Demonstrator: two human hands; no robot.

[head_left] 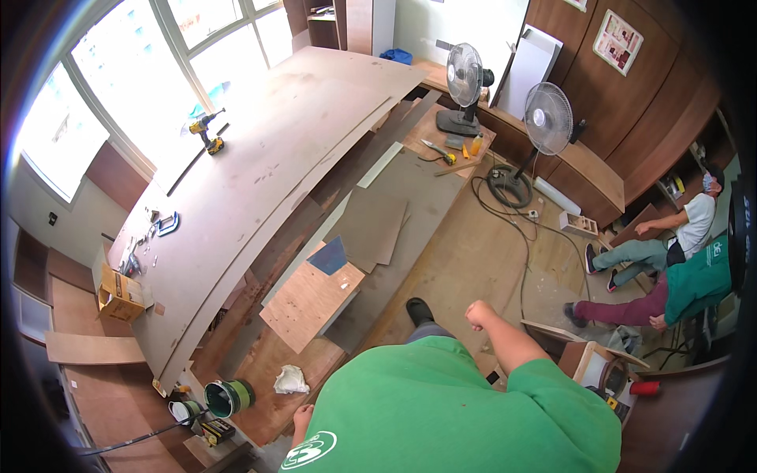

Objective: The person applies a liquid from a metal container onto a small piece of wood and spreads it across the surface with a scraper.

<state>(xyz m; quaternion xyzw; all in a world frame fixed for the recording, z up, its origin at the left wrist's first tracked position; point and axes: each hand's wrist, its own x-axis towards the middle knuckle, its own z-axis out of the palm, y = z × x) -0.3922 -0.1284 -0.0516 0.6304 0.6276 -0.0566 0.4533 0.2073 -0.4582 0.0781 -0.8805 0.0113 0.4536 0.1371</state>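
My right hand (476, 314) is raised in front of my green shirt, its fingers curled into a fist with nothing visible in them. Low at my left side, my left hand (302, 416) shows only in part beside the shirt, and its fingers are mostly hidden. Ahead of me, a plywood piece (303, 311) lies on low stacked boards with a dark blue flat piece (328, 256) on it. Grey-brown sheets (371, 229) lie just beyond. Nearest my left hand is a crumpled white bag or cloth (291, 380); neither hand touches these things.
A large board-topped table (260, 150) carries a yellow cordless drill (206, 132) and a blue clamp (168, 224). Two fans (465, 79) stand at the back; black cables (520, 244) cross the floor. Two people (698, 276) are at the right. A green bucket (229, 398) stands lower left.
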